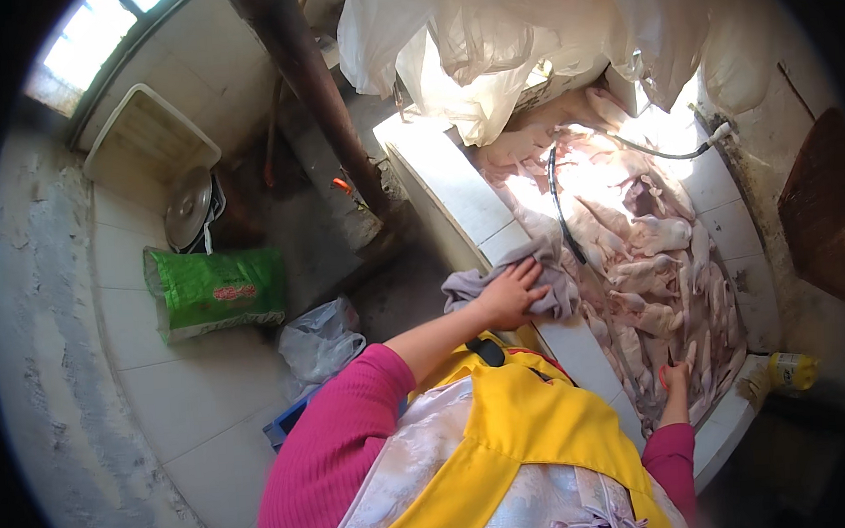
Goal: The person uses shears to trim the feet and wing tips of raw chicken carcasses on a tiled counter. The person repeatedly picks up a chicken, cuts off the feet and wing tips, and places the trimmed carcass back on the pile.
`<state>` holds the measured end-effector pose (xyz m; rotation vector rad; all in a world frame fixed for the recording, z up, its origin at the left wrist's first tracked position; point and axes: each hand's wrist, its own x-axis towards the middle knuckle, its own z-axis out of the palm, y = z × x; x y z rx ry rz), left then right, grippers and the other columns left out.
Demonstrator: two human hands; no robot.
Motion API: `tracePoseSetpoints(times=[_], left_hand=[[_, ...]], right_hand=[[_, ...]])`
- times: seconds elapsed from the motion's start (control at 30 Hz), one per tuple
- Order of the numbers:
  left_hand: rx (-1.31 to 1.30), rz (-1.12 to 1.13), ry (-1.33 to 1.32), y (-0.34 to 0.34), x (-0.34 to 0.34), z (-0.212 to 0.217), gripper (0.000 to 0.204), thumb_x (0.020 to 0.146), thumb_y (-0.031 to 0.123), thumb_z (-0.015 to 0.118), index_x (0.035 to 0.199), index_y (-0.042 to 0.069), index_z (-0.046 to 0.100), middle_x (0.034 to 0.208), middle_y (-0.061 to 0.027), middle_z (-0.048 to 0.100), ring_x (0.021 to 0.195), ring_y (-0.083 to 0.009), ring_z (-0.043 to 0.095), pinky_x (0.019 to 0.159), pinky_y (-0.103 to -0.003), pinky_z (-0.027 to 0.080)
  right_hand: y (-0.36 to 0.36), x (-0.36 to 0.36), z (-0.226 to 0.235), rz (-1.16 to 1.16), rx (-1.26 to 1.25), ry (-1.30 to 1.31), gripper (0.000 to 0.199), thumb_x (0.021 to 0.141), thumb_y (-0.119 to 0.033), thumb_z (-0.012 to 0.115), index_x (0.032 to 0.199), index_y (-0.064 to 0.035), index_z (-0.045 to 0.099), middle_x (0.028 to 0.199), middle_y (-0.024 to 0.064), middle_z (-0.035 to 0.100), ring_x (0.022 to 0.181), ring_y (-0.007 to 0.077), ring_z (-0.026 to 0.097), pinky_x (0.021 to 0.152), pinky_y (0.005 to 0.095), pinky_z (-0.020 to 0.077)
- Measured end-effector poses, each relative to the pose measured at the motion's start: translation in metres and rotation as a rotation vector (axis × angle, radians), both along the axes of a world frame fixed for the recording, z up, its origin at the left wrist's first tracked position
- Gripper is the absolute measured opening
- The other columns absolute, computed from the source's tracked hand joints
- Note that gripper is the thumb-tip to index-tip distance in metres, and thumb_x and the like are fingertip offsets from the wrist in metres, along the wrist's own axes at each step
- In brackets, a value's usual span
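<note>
My left hand [512, 294] lies on a bunched grey-mauve cloth [462, 287] on the white tiled ledge, its fingers spread over the fabric. To the right, my right hand [677, 375] is closed around the orange-red handle of what looks like a pair of scissors [663, 378]; the dark blades point in among the carcasses. Many pale plucked poultry carcasses [643, 276] lie piled in the tiled basin beyond and around that hand. A black hose [558, 199] runs down over the pile, its lower end between the two hands.
White plastic bags [488, 45] hang over the far end of the basin. On the left are a green sack [218, 289], a clear bag [321, 341], a lidded pot [190, 209] and a dark post [313, 88]. A yellow-capped bottle [793, 371] lies by the basin's right edge.
</note>
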<state>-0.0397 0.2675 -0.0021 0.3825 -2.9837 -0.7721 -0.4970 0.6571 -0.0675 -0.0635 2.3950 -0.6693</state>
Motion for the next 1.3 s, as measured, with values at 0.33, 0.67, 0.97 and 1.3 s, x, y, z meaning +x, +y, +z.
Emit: tracePoseSetpoints(times=[0.33,0.67,0.97,1.3], left_hand=[[0.084,-0.004,0.073,0.009,0.011,-0.003,0.058,0.078,0.021,0.060,0.134,0.011,0.049,0.148,-0.0192,0.031,0.141,-0.0358,0.019,0.112,-0.045,0.023],[0.183,0.248,0.358,0.017,-0.006,-0.015,0.052,0.079,0.034,0.061,0.123,0.008,0.055,0.131,-0.0173,0.051,0.126,-0.0373,0.040,0.106,-0.045,0.029],[-0.104,0.089,0.302,0.033,-0.015,-0.025,0.051,0.075,0.028,0.062,0.118,0.002,0.054,0.112,-0.0218,0.055,0.107,-0.0387,0.050,0.089,-0.045,0.042],[0.059,-0.288,-0.034,0.045,-0.112,-0.025,0.061,0.077,0.038,0.061,0.130,0.009,0.050,0.126,-0.0157,0.055,0.122,-0.0361,0.046,0.103,-0.049,0.033]], right_hand=[[-0.405,0.265,0.080,0.741,-0.481,0.077,0.041,0.081,-0.018,0.069,0.119,-0.0063,0.059,0.085,0.0148,0.068,0.073,0.0274,0.066,0.068,0.0376,0.0515],[-0.534,0.393,0.046,1.270,-0.539,0.817,0.028,0.084,-0.014,0.056,0.109,-0.0046,0.065,0.110,0.0222,0.061,0.104,0.0357,0.058,0.089,0.0404,0.0465],[-0.308,0.321,0.037,0.593,-0.864,0.393,0.023,0.088,-0.003,0.052,0.108,-0.0004,0.061,0.110,0.0177,0.063,0.105,0.0351,0.059,0.092,0.0363,0.0466],[-0.143,0.254,0.045,0.752,-0.084,0.442,0.062,0.091,-0.045,0.051,0.141,-0.0115,0.038,0.144,0.0112,0.040,0.134,0.0275,0.036,0.110,0.0547,0.0234]])
